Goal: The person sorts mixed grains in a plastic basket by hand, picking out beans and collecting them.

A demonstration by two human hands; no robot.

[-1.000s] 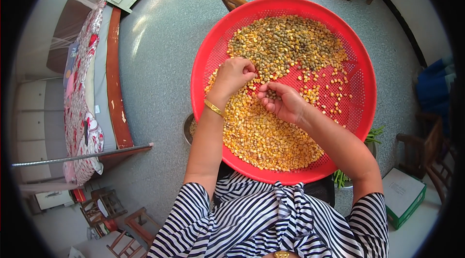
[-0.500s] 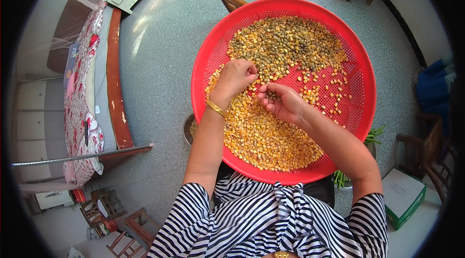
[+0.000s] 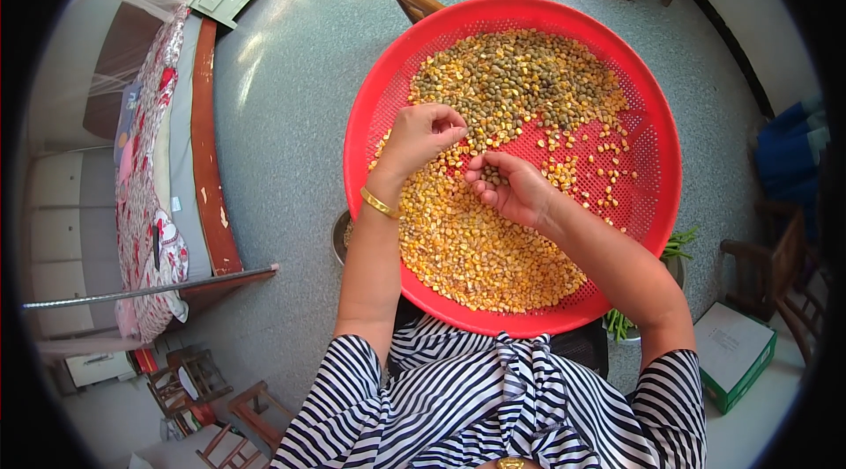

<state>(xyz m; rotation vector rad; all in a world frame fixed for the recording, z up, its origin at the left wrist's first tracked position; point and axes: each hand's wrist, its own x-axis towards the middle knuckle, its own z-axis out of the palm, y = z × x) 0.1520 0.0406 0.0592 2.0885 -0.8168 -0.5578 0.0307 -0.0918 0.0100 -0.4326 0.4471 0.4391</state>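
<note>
A wide red perforated basket [image 3: 648, 161] rests over my lap. Yellow corn kernels [image 3: 485, 258] cover its near half. Across the far part lies a mix of corn and round brownish-green beans [image 3: 502, 81]. My left hand [image 3: 423, 136], with a gold bracelet [image 3: 380, 202] on the wrist, hovers at the left edge of this mix, thumb and fingertips drawn together; whatever is between them is too small to make out. Close by on the right, my right hand [image 3: 515, 192] is curled palm up around several brownish-green beans [image 3: 493, 177], above the corn.
A metal bowl [image 3: 341, 236] stands left of the basket, partly hidden. Green stalks [image 3: 621, 324] show beyond its right rim. A green and white box [image 3: 736, 354] and a wooden chair [image 3: 762, 266] are at the right. A bed [image 3: 181, 161] stands at the left.
My left hand has shifted slightly left, its wrist turned a little and its fingertips drawn together differently. My right hand keeps its curl around the beans. The whole view has shifted slightly.
</note>
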